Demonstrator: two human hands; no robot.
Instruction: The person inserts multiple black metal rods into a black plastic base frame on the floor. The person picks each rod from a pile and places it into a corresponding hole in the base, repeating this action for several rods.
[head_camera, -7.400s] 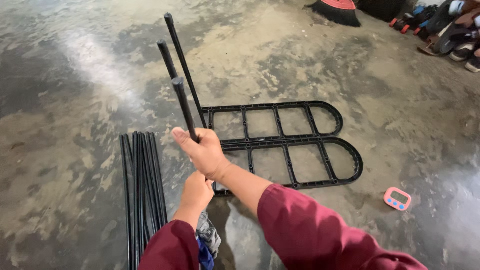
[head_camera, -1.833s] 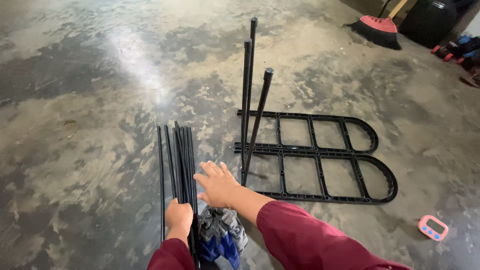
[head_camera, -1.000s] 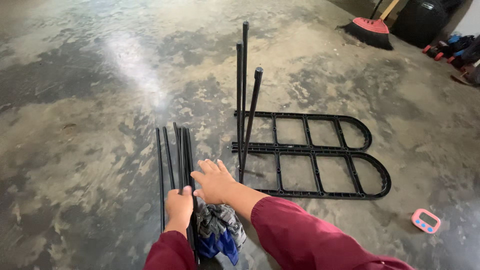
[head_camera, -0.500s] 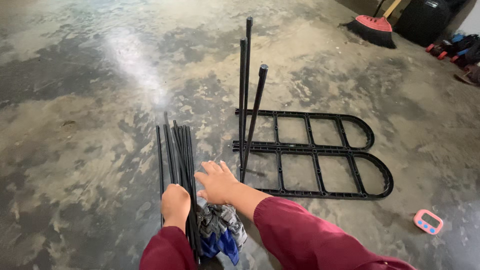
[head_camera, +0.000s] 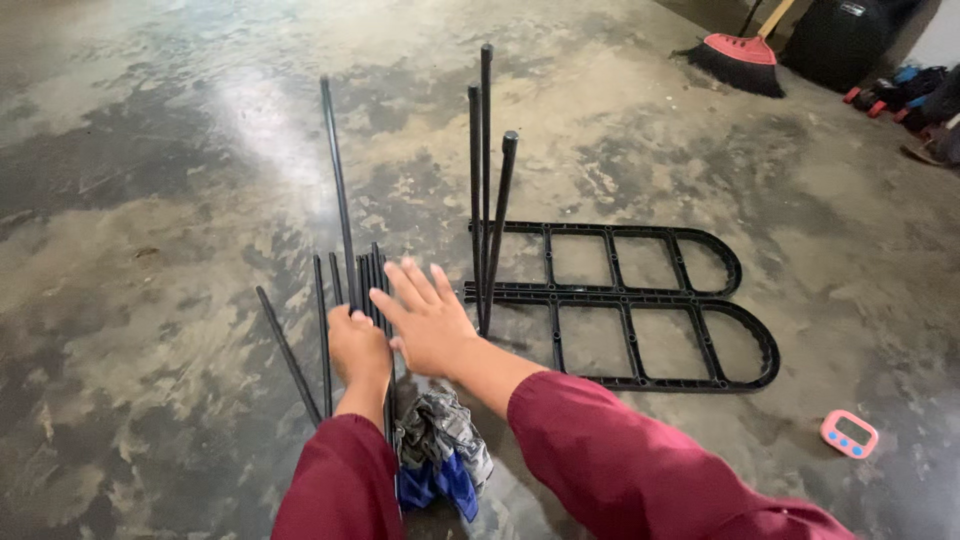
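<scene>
My left hand (head_camera: 358, 347) is closed around a thin black rod (head_camera: 338, 190) and tilts it up off the floor. Several more black rods (head_camera: 372, 280) lie bundled on the concrete just beside that hand. Over the bundle hovers my right hand (head_camera: 428, 318), fingers spread, holding nothing. Right of my hands, three black poles (head_camera: 486, 180) stand upright in the left end of a black plastic frame (head_camera: 640, 300) that lies flat on the floor. Both arms wear dark red sleeves.
A crumpled grey and blue cloth (head_camera: 440, 450) lies under my forearms. A small pink timer (head_camera: 849, 433) sits on the floor at the right. A red broom (head_camera: 735, 55), a black bag (head_camera: 835, 40) and shoes (head_camera: 905, 90) are at the far right edge.
My left hand has lifted one rod out of the bundle so it now points up. One loose rod has slid out to the left. My right hand has opened wider.
</scene>
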